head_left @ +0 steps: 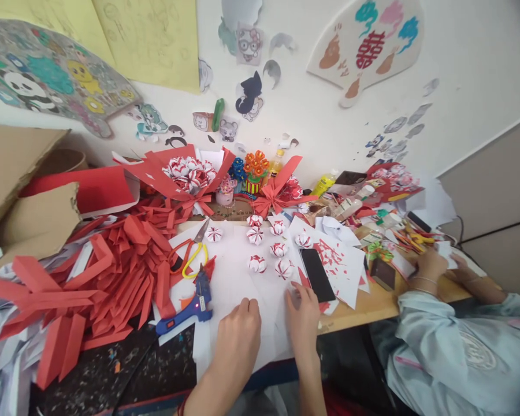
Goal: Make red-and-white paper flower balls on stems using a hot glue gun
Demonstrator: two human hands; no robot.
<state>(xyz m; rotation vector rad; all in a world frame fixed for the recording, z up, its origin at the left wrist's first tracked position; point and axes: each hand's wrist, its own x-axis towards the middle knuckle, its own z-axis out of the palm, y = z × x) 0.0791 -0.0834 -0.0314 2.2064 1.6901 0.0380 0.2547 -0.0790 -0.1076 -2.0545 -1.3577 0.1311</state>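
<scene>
My left hand [239, 332] rests over white paper [229, 289] with its fingers curled closed; whatever lies inside them, if anything, is hidden. To its right, my right hand [304, 318] holds nothing that I can see, its fingers loosely bent and the thumb apart. A black phone [318, 275] lies just beyond that hand. Several red-and-white folded paper balls [257, 264] sit on the paper ahead of both hands. Left of my left hand is a blue glue gun [190, 309] with a small lit light, and scissors [193, 254] with orange and yellow handles lie behind it.
A big heap of folded red paper strips [125, 266] fills the left, beside white strips [8, 370]. Paper bouquets [190, 173] and bottles [325, 184] line the wall. Red scraps [329, 257] lie on paper. At right, a co-worker's hands [431, 266] hold something white.
</scene>
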